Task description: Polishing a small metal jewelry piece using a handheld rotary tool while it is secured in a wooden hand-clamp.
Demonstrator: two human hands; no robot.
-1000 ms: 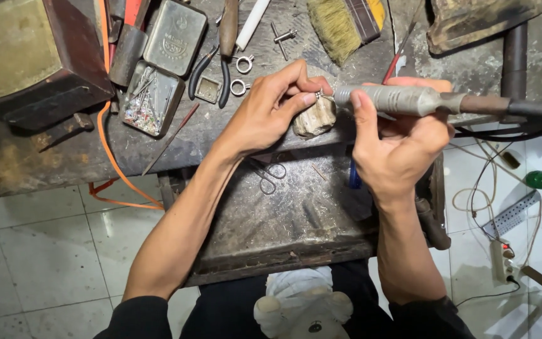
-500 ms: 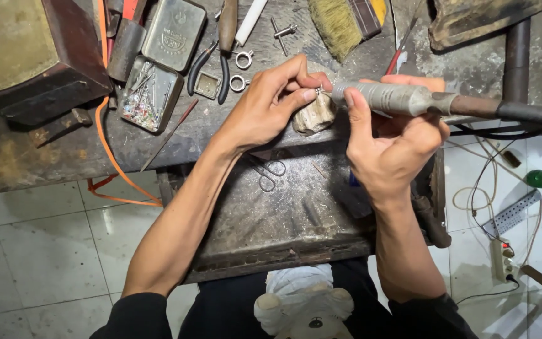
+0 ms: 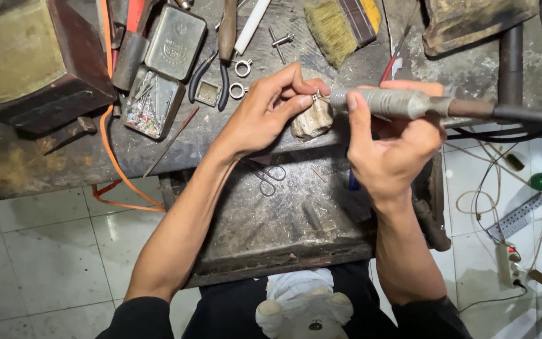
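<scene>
My workbench [image 3: 58,160] fills the view, its metal tray [image 3: 283,220] pulled out towards six o'clock. At three o'clock my right hand [image 3: 387,147] is clenched round a grey rotary tool [image 3: 387,102], tip pointing to nine. My left hand [image 3: 265,113] pinches a tiny ring [image 3: 315,96] against the wooden peg [image 3: 312,121] in the middle. Pliers [image 3: 211,69] lie at eleven.
</scene>
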